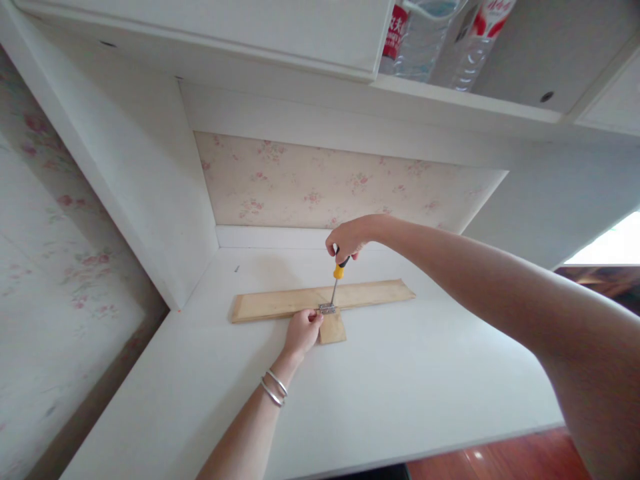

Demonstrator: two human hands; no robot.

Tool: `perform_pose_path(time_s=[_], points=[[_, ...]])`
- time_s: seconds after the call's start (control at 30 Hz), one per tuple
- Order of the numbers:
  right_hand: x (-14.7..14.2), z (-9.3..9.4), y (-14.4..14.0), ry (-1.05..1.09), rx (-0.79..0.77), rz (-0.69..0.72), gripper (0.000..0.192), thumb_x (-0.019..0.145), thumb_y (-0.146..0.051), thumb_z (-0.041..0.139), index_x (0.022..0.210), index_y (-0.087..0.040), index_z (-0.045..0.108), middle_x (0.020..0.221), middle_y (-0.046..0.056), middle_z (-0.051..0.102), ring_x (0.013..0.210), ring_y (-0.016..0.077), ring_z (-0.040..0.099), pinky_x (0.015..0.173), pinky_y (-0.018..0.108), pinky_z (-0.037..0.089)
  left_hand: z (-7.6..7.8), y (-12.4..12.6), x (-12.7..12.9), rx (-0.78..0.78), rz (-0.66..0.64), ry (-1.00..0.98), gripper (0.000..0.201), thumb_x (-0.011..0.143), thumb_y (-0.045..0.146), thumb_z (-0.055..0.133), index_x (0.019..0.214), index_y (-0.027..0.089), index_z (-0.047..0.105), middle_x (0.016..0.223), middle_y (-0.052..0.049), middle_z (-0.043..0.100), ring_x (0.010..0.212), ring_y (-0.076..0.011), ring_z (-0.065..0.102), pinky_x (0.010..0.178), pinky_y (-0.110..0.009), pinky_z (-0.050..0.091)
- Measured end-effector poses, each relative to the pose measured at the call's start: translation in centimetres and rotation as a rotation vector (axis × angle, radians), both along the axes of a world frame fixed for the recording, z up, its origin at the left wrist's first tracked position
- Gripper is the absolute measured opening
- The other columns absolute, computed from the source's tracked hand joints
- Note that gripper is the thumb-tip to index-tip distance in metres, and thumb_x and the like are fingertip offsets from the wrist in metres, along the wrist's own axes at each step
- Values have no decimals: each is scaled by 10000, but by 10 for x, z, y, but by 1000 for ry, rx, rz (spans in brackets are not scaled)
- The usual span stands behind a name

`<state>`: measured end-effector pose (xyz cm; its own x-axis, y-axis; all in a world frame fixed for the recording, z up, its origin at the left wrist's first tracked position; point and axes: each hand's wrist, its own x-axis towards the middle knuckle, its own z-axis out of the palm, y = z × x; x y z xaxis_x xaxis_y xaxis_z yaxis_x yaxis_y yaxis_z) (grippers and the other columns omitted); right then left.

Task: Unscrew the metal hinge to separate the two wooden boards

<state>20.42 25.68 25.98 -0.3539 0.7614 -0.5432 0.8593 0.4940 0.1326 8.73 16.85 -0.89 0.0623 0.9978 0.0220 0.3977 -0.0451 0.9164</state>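
Observation:
My right hand [347, 240] is closed round the black and yellow handle of a screwdriver [339, 271]. The screwdriver points down, slightly tilted, its tip at a small metal hinge [327, 309]. The hinge lies across the joint between a long wooden board [275, 304] and a short wooden block [333, 329] that sticks out toward me. My left hand [303, 331], with two bangles [274, 388] on its wrist, pinches the hinge's left end. The screw under the tip is too small to make out.
All this lies on a white desk [425, 373]. A small metal piece [237, 269], maybe a screw, lies behind the board's left part. White side panels and a shelf [300, 73] surround the desk; plastic bottles [473, 60] stand on the shelf. Floral wallpaper [310, 183] covers the back.

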Motion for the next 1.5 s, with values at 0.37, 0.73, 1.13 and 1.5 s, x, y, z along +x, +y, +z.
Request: perform_pose_path(time_s=[0.37,0.73,1.13,1.5], points=[[8,4,0,59,-7,11,429,722,-365,694,1113,-213,599,999,67,664,746,183,633,634,282,436,2,-1,1,-4,4,-5,257,820,362,518,763,158,663,777,-49,692,713,-164,613,614,-235,370],[13,0,4,122,-32,-43,565,676,-401,732,1188,-237,558,1064,70,650,754,184,640,636,285,459,2,-1,1,0,9,-11,253,820,362,527,766,155,663,793,-55,695,725,-169,616,628,-242,376],[15,5,-1,85,7,-33,473,716,-441,676,1107,-185,609,977,87,669,689,185,640,617,297,440,-4,0,1,7,17,-34,241,818,362,530,768,161,654,795,-51,697,731,-170,622,630,-242,384],[8,6,-1,74,-15,-125,497,755,-503,609,1098,-143,600,864,91,685,672,201,645,624,321,450,-4,0,0,6,13,-16,254,820,379,523,782,167,659,812,-53,699,744,-171,619,637,-240,386]])
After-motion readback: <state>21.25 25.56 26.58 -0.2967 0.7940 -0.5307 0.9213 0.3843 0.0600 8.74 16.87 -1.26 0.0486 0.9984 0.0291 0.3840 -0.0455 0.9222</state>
